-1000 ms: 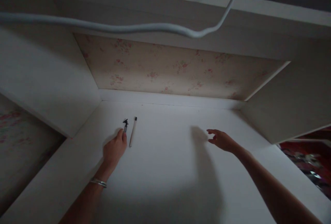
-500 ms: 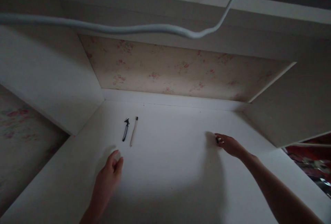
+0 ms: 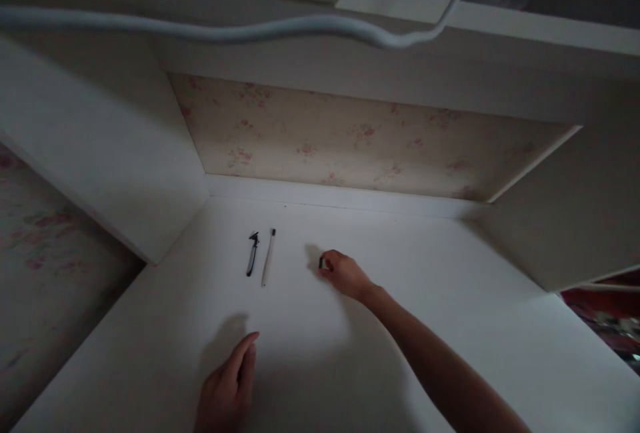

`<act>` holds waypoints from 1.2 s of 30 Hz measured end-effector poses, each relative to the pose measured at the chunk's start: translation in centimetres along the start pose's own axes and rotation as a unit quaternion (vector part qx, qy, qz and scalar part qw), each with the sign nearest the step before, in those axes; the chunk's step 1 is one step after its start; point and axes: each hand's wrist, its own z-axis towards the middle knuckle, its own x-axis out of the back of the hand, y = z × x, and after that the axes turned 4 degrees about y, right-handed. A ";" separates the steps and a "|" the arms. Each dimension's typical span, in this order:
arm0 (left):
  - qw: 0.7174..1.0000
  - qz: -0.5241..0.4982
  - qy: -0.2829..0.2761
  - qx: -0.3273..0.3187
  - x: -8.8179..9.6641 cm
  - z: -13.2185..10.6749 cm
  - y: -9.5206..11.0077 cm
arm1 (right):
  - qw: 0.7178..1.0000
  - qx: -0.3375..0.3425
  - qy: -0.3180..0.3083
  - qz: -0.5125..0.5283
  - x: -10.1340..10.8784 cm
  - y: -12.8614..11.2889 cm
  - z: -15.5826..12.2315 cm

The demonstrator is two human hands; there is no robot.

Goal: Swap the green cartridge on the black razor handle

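My right hand (image 3: 347, 275) is closed on a small dark object (image 3: 321, 263), held by the fingertips at the middle of the white desktop (image 3: 440, 253). The fingers cover most of it, so its kind does not show. To its left lies a toothbrush (image 3: 268, 259) with a pale handle and a dark head. Beside the toothbrush is a dark razor (image 3: 253, 254), roughly parallel to it. Lower down, my left hand (image 3: 227, 379) hovers with thumb and forefinger stretched out, holding nothing that I can see.
White side panels (image 3: 105, 146) flank the desktop. Behind it rises a floral-papered wall (image 3: 370, 143). A pale cable (image 3: 220, 33) hangs across the front of the upper shelf (image 3: 400, 3), which holds clear plastic items.
My right hand has carried the small dark object left, from the right side of the desktop towards the toothbrush. My left hand has drawn back towards me and slightly right.
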 end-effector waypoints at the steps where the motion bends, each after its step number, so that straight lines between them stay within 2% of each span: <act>1: 1.000 0.004 -0.004 0.015 0.1 -0.1 0.1 | 1.000 0.018 -0.008 0.005 -1.0 -2.0 1.0; 4: 0.998 0.009 -0.021 0.052 0.3 -0.1 0.3 | 0.999 0.041 -0.024 0.011 -2.9 -6.3 3.8; 7: 0.997 0.009 -0.043 0.067 0.3 0.2 0.5 | 0.999 0.023 -0.028 0.002 -3.7 -8.4 6.3; 12: 0.996 0.004 -0.063 0.055 0.1 0.8 0.7 | 0.999 -0.015 -0.037 -0.009 -4.6 -9.3 8.3; 17: 0.997 -0.005 -0.069 0.040 0.0 0.7 0.3 | 0.999 -0.025 -0.028 0.016 -4.5 -8.8 7.6; 20: 0.997 -0.023 -0.055 0.039 0.1 0.6 0.1 | 0.998 -0.032 0.009 0.049 -3.4 -7.9 5.7; 23: 0.997 -0.027 -0.044 0.064 0.1 0.9 0.8 | 0.994 -0.039 0.049 0.090 -2.2 -6.5 2.0; 26: 0.995 -0.005 -0.074 0.072 -0.3 1.7 3.0 | 0.988 -0.053 0.072 0.129 -1.5 -5.0 -2.8; 30: 0.989 -0.036 -0.138 0.029 -1.7 3.2 7.0 | 0.963 -0.098 0.103 0.228 -1.7 -3.7 -8.4; 33: 0.974 -0.120 -0.193 0.003 -3.2 4.5 9.5 | 0.941 -0.130 0.124 0.285 -2.0 -3.7 -10.6; 36: 0.962 -0.173 -0.209 -0.017 -4.7 5.2 11.2 | 0.924 -0.141 0.145 0.324 -2.6 -4.1 -11.4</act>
